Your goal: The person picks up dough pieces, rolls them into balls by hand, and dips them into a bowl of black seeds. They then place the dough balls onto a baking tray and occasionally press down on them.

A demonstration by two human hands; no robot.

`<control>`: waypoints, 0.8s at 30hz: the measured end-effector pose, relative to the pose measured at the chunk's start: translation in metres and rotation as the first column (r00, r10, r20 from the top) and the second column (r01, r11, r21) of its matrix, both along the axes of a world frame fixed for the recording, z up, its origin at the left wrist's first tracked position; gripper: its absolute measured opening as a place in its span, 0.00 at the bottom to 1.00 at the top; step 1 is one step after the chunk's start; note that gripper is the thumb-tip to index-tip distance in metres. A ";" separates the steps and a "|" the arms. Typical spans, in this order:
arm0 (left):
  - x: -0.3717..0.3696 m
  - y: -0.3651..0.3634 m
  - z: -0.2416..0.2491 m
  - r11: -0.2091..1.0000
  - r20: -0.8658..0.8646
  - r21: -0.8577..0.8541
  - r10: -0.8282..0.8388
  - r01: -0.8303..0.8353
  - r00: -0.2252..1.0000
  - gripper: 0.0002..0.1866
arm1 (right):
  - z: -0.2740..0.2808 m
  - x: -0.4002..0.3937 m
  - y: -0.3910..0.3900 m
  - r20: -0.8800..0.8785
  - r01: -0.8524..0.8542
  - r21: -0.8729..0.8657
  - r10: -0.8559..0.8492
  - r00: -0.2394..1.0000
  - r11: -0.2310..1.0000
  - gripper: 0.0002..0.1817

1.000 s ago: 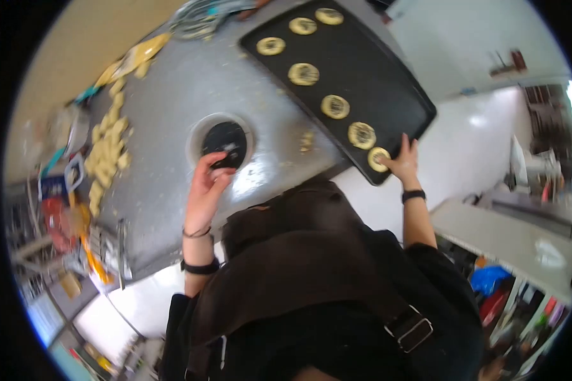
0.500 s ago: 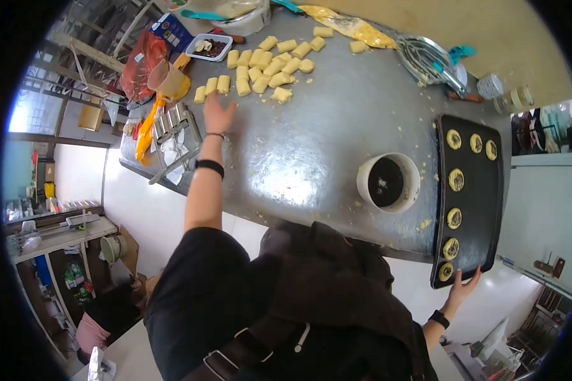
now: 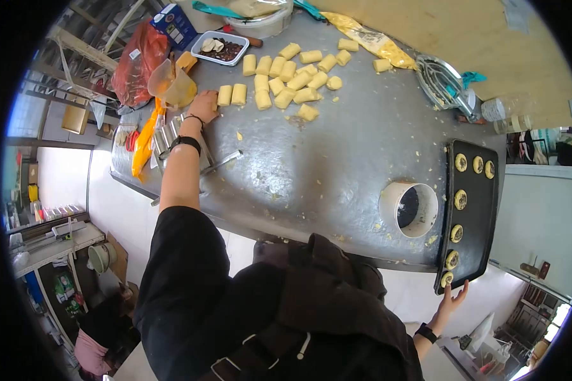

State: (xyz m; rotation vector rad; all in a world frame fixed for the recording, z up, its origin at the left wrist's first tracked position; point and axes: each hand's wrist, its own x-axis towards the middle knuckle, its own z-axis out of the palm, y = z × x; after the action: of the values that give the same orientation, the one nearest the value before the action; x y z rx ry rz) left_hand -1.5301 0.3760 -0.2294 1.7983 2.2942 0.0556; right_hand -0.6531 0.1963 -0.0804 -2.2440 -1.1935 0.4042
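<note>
My left hand (image 3: pixel 203 106) is closed at the left end of the row of pale yellow dough pieces (image 3: pixel 238 94). Its fingers cover the spot of the leftmost piece and appear wrapped round it; the piece itself is mostly hidden. Below my left wrist lies a metal tool with several tubes (image 3: pixel 169 134) and a long handle, partly covered by my forearm. My right hand (image 3: pixel 448 308) is at the near edge of a black baking tray (image 3: pixel 475 241), fingers apart and fingertips at the rim. Several round pastries with dark centres (image 3: pixel 461 199) sit on the tray.
A white tub (image 3: pixel 391 206) with dark contents stands left of the tray. Farther back are a box of dark filling (image 3: pixel 200 52), a plastic jug (image 3: pixel 179 89), a piping bag (image 3: pixel 365 38) and a whisk (image 3: pixel 435 82). Another person (image 3: pixel 102 330) is at lower left.
My left hand has moved left and down onto the leftmost dough piece, its fingers now curled. My right hand stays at the tray's edge. The view has shifted.
</note>
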 end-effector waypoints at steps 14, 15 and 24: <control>0.126 -0.056 0.025 0.988 -0.032 0.149 0.048 -0.043 0.998 0.27 | 0.015 -0.051 0.044 -0.119 -0.080 0.115 0.093 0.988 0.990 0.37; 0.121 -0.056 0.020 0.987 -0.010 0.162 0.008 -0.006 1.000 0.26 | 0.015 -0.049 0.044 -0.113 -0.095 0.131 0.110 0.987 0.987 0.37; 0.172 -0.036 0.065 0.924 0.774 0.271 -0.043 -0.270 0.632 0.19 | 0.062 -0.167 0.088 0.046 -0.421 0.299 0.428 0.903 0.856 0.31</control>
State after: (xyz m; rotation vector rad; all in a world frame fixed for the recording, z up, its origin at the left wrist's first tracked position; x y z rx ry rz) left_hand -1.3578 0.3402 -0.1649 1.3277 1.7878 1.1266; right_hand -0.8201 0.2838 -0.0186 -1.7037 -1.6250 0.3810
